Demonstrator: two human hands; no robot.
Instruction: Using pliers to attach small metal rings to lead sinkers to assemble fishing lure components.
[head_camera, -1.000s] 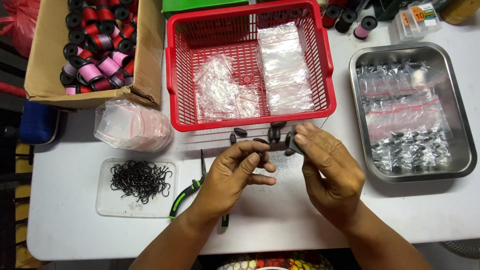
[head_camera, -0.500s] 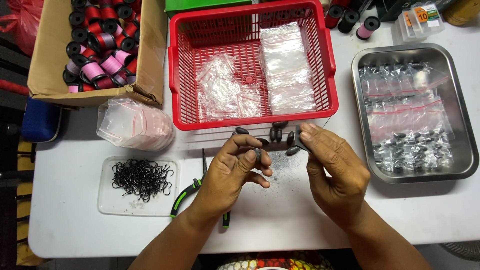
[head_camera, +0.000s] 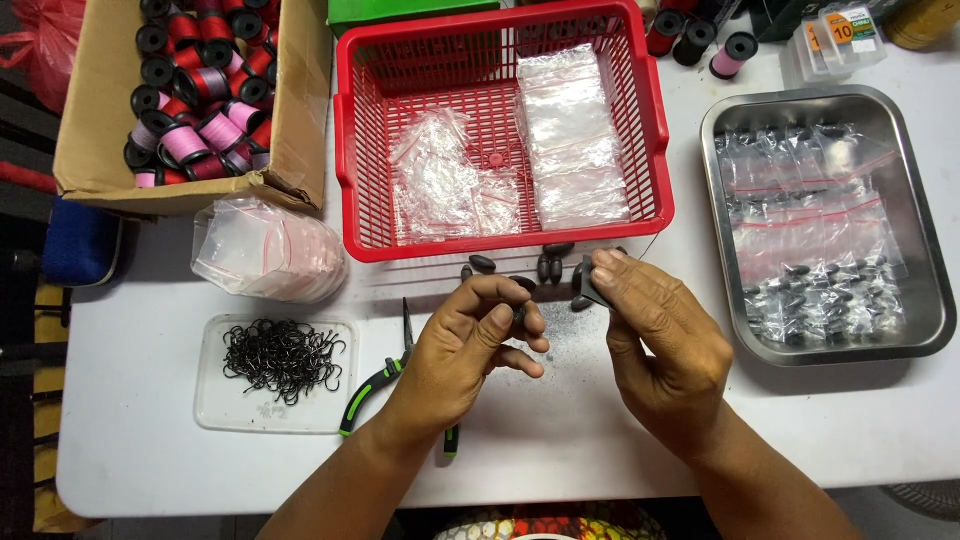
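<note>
While both hands work just below the red basket (head_camera: 350, 150), the scene runs from a cardboard box of thread spools (head_camera: 190, 110) at far left, past a bag of small zip pouches (head_camera: 265, 250) and a clear tray of black hooks (head_camera: 280, 365), to green-handled pliers (head_camera: 375, 385) lying partly under the left wrist. The left hand (head_camera: 470, 350) curls its fingers toward the thumb in a narrow grip, fingertips near a dark oval sinker (head_camera: 521, 284); whether anything is pinched there cannot be told, since the fingers cover the spot. More dark oval sinkers (head_camera: 483, 263) lie loose on the white counter (head_camera: 150, 460) between the hands and the basket, their long axes pointing various ways. The right hand (head_camera: 665, 350) holds a small dark flat piece (head_camera: 588, 285) between thumb and fingertips, just beside the left fingertips; the piece stands roughly upright, its long axis running away from the person, most of it hidden by the fingers. Farther right sits a steel tray (head_camera: 925, 250) of filled pouches
</note>
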